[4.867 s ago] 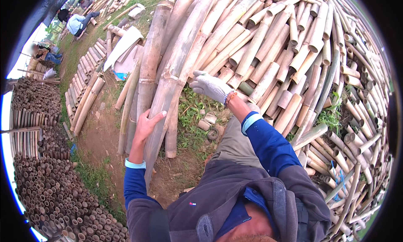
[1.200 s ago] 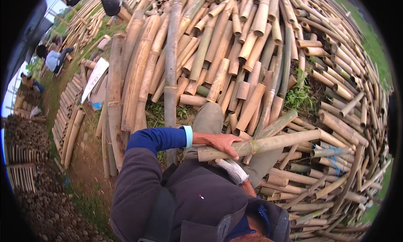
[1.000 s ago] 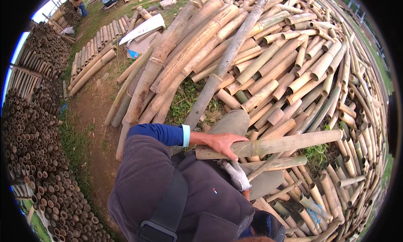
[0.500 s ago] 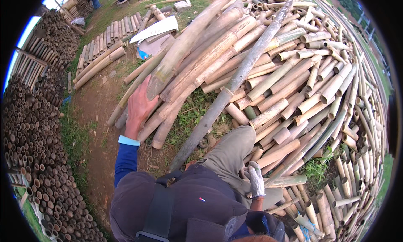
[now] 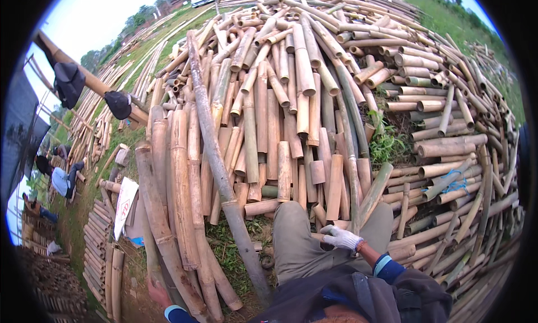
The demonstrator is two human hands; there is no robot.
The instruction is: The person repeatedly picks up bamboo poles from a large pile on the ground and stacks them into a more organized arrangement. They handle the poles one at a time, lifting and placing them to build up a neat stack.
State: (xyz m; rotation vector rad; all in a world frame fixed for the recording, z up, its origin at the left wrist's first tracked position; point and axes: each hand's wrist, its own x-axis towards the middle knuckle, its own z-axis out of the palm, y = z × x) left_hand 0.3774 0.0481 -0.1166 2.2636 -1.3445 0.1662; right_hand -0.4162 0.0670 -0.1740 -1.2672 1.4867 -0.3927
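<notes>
My left hand (image 5: 159, 293), bare with a blue cuff behind it, is low at the left, by the lower end of a long bamboo pole (image 5: 152, 250). Its fingers are too small and partly hidden to read. A thicker bamboo pole (image 5: 159, 216) lies just right of it, with other long poles alongside. My right hand (image 5: 342, 238), in a white knitted glove, rests between my knees with its fingers curled. What it may hold cannot be made out. Close by, a cut green bamboo piece (image 5: 374, 193) leans past my knee.
A big heap of cut bamboo pieces (image 5: 273, 149) spreads in front, with a long grey pole (image 5: 221, 183) slanting across its left side. More bamboo is stacked at right, near blue twine (image 5: 451, 183). A white board (image 5: 124, 208) stands at left. People sit farther off, including one in light blue (image 5: 60, 181).
The view has swung to the right and up. My left hand has left the end of the thick pole and sits lower, by another pole. My gloved hand stays near my knees.
</notes>
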